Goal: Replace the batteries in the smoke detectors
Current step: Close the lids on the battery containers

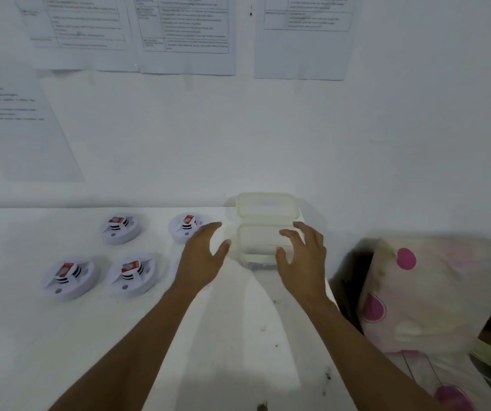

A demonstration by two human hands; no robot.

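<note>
Several white round smoke detectors lie backs up on the white table, each with a red-and-white battery in it: one at the near left, one beside it, one behind and one at the back middle. A clear plastic box stands at the table's back edge, its lid tipped up against the wall. My left hand hovers with spread fingers just left of the box. My right hand hovers, fingers spread, at the box's right side. Neither hand holds anything.
The white table ends on the right around the box. Past that edge lies a pillow with pink dots. Printed sheets hang on the wall behind the table.
</note>
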